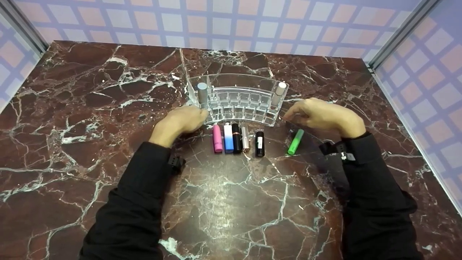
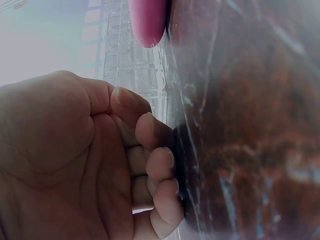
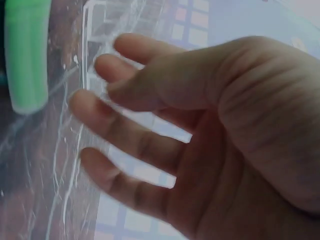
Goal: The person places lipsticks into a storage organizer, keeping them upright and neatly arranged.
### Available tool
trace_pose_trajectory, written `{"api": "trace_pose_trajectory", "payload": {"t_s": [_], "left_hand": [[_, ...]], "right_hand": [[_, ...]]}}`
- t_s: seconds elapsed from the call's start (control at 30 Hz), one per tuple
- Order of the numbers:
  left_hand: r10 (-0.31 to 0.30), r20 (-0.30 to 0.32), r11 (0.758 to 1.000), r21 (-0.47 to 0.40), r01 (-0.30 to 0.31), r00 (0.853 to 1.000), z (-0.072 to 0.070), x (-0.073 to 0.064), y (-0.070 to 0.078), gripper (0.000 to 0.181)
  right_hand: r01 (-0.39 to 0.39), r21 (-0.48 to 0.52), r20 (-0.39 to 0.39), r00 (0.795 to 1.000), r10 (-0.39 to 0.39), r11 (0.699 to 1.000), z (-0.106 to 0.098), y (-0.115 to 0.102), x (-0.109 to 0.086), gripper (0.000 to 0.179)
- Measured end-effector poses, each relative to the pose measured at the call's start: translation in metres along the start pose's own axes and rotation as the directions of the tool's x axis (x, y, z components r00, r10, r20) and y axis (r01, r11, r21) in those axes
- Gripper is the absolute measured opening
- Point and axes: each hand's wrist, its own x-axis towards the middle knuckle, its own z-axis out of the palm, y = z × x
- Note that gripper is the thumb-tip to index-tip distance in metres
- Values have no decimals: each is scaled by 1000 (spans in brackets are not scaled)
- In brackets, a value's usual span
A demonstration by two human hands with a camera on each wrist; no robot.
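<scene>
A clear tiered lipstick organizer [image 1: 241, 104] stands on the marbled table, with one tube [image 1: 202, 92] at its back left and a white-capped tube [image 1: 279, 92] at its back right. My left hand [image 1: 184, 118] is at the organizer's front left corner. Its fingers [image 2: 162, 165] are loosely bent, tips down at the tabletop, with nothing in them. Beyond the organizer's right end hovers my right hand [image 1: 323, 113], fingers [image 3: 135, 145] spread and slightly bent around nothing. Nearest to it lies a green tube [image 1: 295, 142]. A pink tube [image 1: 217, 138] lies close to my left hand.
In front of the organizer, right of the pink tube, lie a white-and-blue tube [image 1: 229, 138], a black tube [image 1: 236, 138], a silvery one [image 1: 245, 139] and a black one with a white label [image 1: 260, 143]. Checked panels [image 1: 223, 25] border the table.
</scene>
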Motion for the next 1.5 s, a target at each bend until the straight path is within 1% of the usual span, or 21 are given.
{"api": "trace_pose_trajectory", "payload": {"t_s": [0.13, 0.27, 0.4, 0.6, 0.83, 0.97, 1.2, 1.5], "left_hand": [[1, 0, 1000, 4, -1, 1000, 0, 0, 0, 40], [-14, 8, 1000, -11, 14, 1000, 0, 0, 0, 40], [-27, 7, 999, -26, 27, 1000, 0, 0, 0, 40], [-24, -1, 1000, -19, 24, 1000, 0, 0, 0, 40], [-13, -2, 1000, -9, 13, 1000, 1, -1, -1, 41], [-3, -8, 1000, -3, 3, 1000, 1, 0, -1, 41], [4, -16, 1000, 4, -4, 1000, 1, 1, -1, 41], [-1, -20, 1000, 1, 1, 1000, 1, 1, -1, 41]], "right_hand": [[-54, 23, 89, 995, 52, 998, -4, 6, -8, 47], [-114, 95, 183, 979, 95, 989, -4, 11, -10, 53], [-130, 128, 233, 968, 97, 983, -2, 15, -7, 54], [-92, 140, 239, 969, 56, 986, 2, 18, -3, 46], [-86, 145, 238, 970, 50, 986, 4, 19, 1, 33], [-99, 149, 245, 968, 60, 984, 5, 19, 2, 27], [-144, 128, 251, 962, 108, 981, 5, 19, 2, 25], [-148, 169, 249, 963, 103, 974, 3, 20, -1, 23]]}}
